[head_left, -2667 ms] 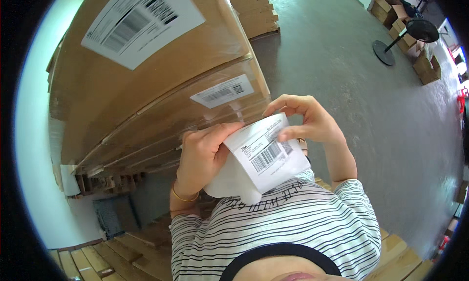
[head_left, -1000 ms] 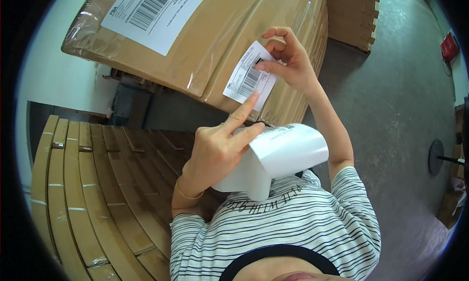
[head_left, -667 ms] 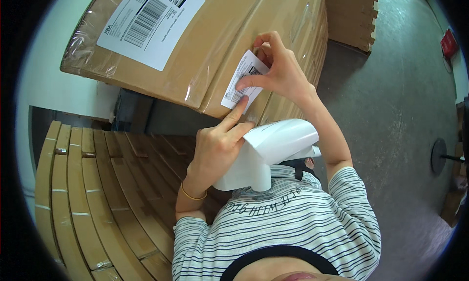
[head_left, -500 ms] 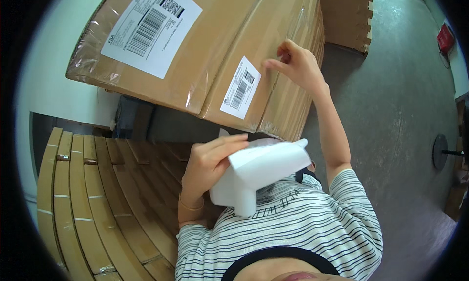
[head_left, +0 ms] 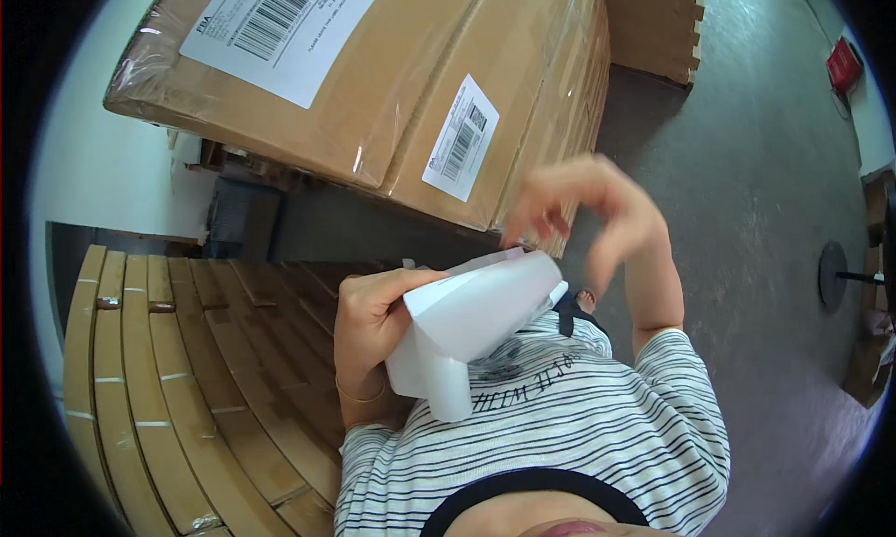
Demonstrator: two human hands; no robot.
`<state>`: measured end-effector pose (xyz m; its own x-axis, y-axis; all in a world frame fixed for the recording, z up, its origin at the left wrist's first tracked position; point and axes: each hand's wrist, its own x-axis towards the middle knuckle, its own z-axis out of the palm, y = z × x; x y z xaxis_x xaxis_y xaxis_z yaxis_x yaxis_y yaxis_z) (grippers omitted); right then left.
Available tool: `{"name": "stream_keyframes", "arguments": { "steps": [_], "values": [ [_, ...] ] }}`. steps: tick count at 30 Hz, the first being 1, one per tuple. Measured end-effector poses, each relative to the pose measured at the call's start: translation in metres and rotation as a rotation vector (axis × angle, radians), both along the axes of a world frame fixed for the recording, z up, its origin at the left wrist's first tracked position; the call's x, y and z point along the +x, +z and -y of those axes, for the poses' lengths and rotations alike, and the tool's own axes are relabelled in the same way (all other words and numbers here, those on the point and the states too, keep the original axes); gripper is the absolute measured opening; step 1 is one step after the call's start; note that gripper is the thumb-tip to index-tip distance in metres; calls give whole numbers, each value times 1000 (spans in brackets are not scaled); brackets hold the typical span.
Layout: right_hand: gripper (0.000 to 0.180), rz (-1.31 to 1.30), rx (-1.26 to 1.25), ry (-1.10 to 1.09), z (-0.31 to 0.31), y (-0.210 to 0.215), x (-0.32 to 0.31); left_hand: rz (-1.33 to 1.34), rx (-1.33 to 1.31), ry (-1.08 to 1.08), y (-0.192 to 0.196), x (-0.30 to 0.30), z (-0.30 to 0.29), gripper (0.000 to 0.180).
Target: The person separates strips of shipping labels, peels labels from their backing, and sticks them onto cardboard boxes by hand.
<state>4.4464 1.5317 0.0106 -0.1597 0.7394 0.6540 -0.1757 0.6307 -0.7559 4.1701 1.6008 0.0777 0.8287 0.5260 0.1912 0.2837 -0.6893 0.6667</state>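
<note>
A roll of white label sheets is gripped by my left hand, its loose strip curling out in front of my chest. My right hand, smeared by motion, hovers just right of the roll with fingers bent and apart from the boxes. Ahead stands a stack of brown cardboard boxes sealed with clear tape. One box bears a big white barcode label; the neighbouring box has a smaller white barcode label.
Rows of flat brown cartons are packed at the left. Another brown box stands at the far right of the stack. Grey floor runs along the right, with a round black base and a red object near the wall.
My right hand has drawn back from the smaller barcode label toward the roll. My left hand and the roll have shifted slightly left.
</note>
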Motion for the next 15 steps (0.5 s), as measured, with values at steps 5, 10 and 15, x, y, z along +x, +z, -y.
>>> {"name": "stream_keyframes", "arguments": {
  "steps": [5, 10, 15],
  "values": [
    [19, 226, 256, -483, 38, 19, -27, -17, -114, -76, 5, 24, 2, 24],
    [44, -42, 232, -291, 45, -7, -6, -113, -51, -186, -10, 28, -9, 22],
    [67, -6, -532, -426, 58, -23, -38, -26, 77, -239, -9, 24, -16, 23]
  ]
}}
